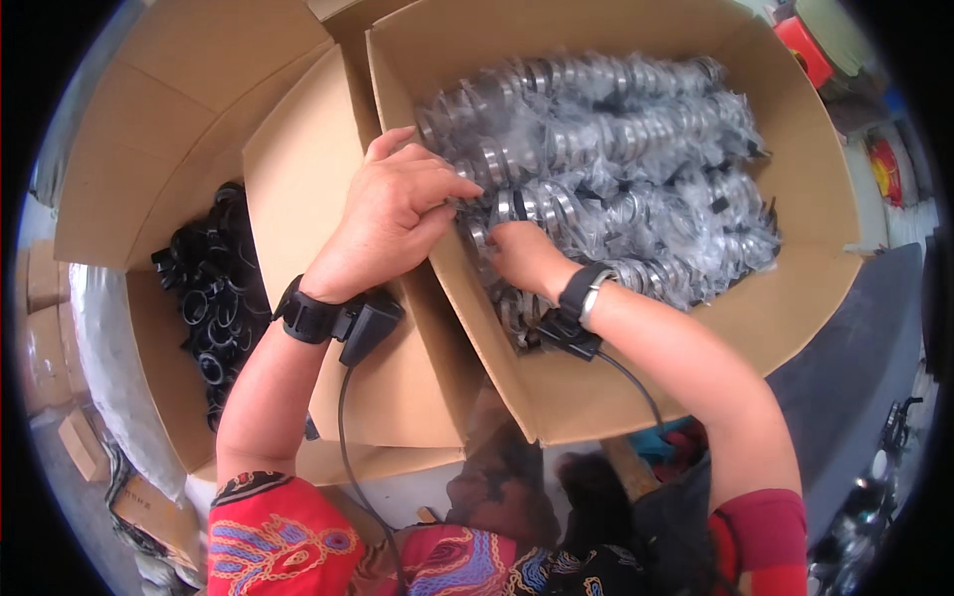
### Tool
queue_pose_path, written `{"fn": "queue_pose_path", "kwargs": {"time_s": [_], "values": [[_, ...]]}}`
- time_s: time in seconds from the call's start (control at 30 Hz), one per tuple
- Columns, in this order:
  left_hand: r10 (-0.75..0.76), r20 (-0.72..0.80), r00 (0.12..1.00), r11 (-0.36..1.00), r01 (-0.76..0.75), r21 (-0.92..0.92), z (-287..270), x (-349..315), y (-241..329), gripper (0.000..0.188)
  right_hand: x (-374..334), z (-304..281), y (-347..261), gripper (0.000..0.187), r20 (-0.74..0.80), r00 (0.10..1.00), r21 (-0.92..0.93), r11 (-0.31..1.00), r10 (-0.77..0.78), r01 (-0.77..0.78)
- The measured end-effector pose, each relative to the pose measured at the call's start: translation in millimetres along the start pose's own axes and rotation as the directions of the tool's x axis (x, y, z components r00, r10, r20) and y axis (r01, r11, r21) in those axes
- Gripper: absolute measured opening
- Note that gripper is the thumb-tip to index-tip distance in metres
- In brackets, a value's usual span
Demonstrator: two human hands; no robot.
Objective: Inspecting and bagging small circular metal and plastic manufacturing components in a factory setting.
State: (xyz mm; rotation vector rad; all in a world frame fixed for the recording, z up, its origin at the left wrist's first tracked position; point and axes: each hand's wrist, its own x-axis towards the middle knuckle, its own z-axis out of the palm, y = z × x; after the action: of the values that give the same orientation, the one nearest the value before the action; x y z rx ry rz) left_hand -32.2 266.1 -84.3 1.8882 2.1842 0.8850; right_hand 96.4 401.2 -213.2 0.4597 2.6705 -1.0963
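Observation:
Several rows of silver metal rings in clear plastic bags [636, 139] are packed side by side in a large cardboard box [795, 313]. My left hand [397, 204] is over the box's left wall, beside the ends of the rows. Its fingers are bent but apart, with the index finger and thumb pointing at the bagged rings; I see nothing held between them. Inside the box, my right hand [530, 258] closes its fingers at the left end of a nearer row, on a bagged metal ring. Its fingertips are partly hidden among the rings. Both wrists wear black straps with small cabled devices.
To the left, a second cardboard box [159, 368] holds a heap of black ring-shaped parts [214, 288]. Its raised flap [298, 199] stands between the two heaps. Loose metal parts [874, 497] lie at the lower right, past a dark grey surface [845, 368]. Cables hang from both wrists.

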Motion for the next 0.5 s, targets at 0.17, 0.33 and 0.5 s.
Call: {"fn": "queue_pose_path", "kwargs": {"time_s": [0.17, 0.33, 0.5], "values": [[0.006, -0.015, 1.0, 1.0, -0.006, -0.01, 1, 3, 0, 0.026, 7, 28, -9, 0.015, -0.05, 0.979, -0.195, 0.959, 0.197, -0.203], [0.015, -0.023, 1.0, 1.0, -0.015, 0.011, 1, 3, -1, 0.025, 11, 44, -4, 0.019, -0.182, 0.956, -0.102, 0.963, 0.229, -0.25], [0.018, -0.054, 0.998, 1.0, -0.018, -0.002, 4, 1, -3, 0.024, 11, 44, 2, 0.021, -0.204, 0.957, -0.005, 0.977, 0.208, -0.213]]}}
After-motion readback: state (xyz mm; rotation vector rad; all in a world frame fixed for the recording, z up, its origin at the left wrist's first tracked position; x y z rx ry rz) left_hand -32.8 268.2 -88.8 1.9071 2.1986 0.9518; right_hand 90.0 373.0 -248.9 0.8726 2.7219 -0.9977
